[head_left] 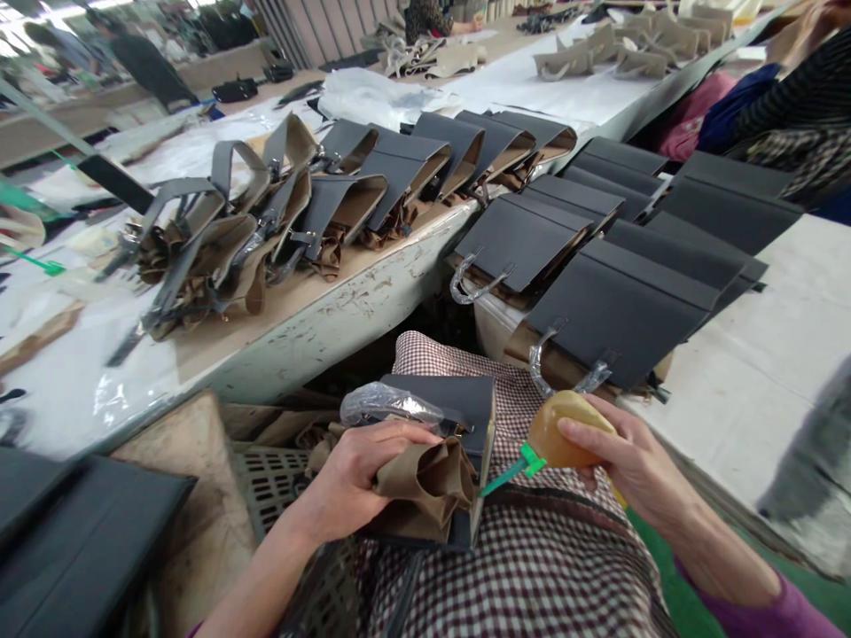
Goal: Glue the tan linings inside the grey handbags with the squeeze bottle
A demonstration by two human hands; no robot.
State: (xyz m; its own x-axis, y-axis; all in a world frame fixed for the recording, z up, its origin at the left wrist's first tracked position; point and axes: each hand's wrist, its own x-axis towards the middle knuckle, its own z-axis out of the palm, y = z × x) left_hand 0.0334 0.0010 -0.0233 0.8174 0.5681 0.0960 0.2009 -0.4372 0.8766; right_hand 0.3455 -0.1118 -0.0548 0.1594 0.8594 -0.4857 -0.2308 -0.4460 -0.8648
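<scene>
On my lap lies a dark grey handbag (465, 394), partly made up, with a plastic-wrapped handle (392, 405) and a folded brown lining (425, 496). My left hand (355, 474) is closed on the bag, its fingers over the lining near the handle. In my right hand (625, 447) is a yellowish squeeze bottle (565, 430) with a green nozzle (505, 476). The nozzle's tip is at the bag's right edge, touching it or very close. A checked apron (532, 549) covers my lap beneath the bag.
Several unfinished handbags (405, 168) stand along the white bench (319, 337) ahead. More dark bags (625, 301) overlap on the table (811, 354) at right. A plastic basket (272, 483) sits left of my lap, by dark panels (86, 540). Another person's striped sleeve (798, 89) shows at upper right.
</scene>
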